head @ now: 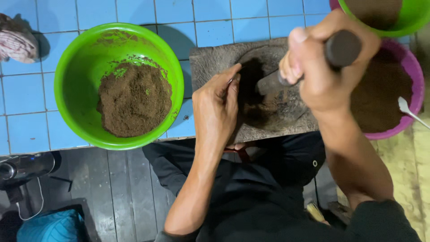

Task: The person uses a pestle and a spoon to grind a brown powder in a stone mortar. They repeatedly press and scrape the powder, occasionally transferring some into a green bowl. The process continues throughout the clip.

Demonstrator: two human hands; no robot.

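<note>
Head view: grinding step underway on the stone slab (210,58). Right hand (329,67) was clenched around the dark pestle (342,48), tip down on brown powder (264,110) in the slab's hollow. Left hand (217,105) pinched a small spoon (231,80) at the hollow's left edge. Next stroke likely needs those fingers clear. Green bowl (71,85) of powder left of slab, purple bowl (414,71) crowding its right
</note>
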